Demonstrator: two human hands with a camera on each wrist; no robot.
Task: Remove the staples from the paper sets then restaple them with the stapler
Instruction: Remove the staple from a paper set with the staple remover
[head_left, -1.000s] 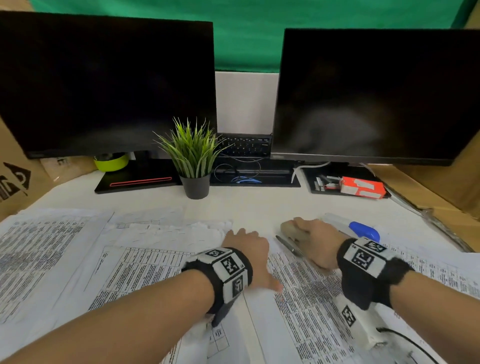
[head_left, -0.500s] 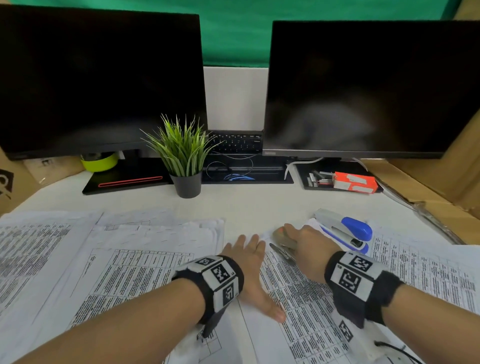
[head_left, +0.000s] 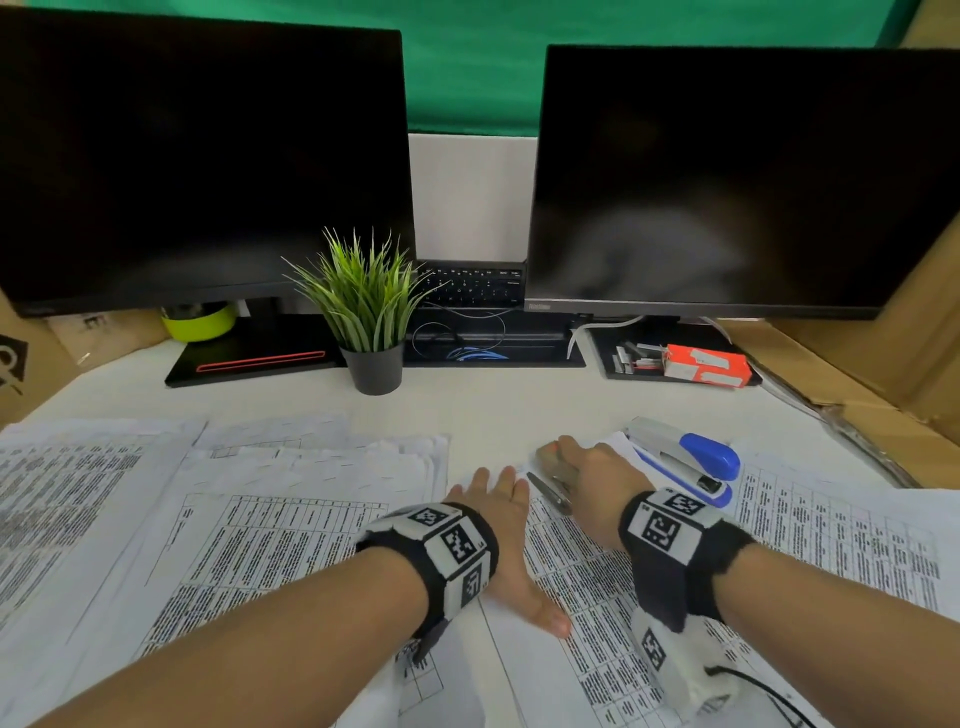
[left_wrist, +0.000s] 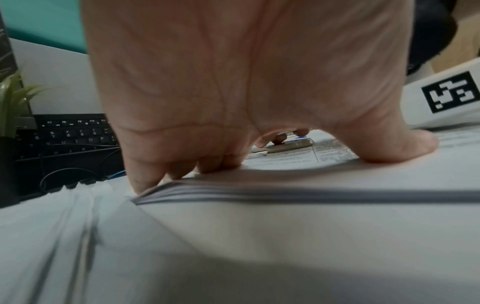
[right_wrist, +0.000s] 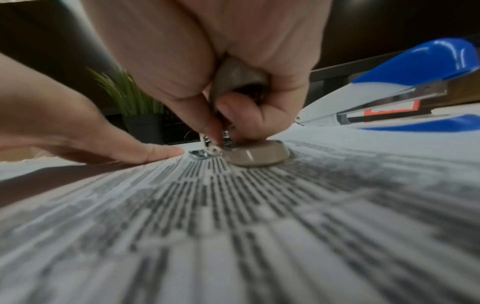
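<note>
Apparently early: right hand (head_left: 587, 470) clamps the staple remover (right_wrist: 244, 115) at the paper set's (head_left: 649, 613) far corner, left hand (head_left: 498, 525) flat on it; stapler (head_left: 685, 460) untouched, restapling remains.

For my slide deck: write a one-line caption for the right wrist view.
Right hand grips a beige staple remover on a printed paper set; left hand presses alongside, blue stapler behind.
</note>
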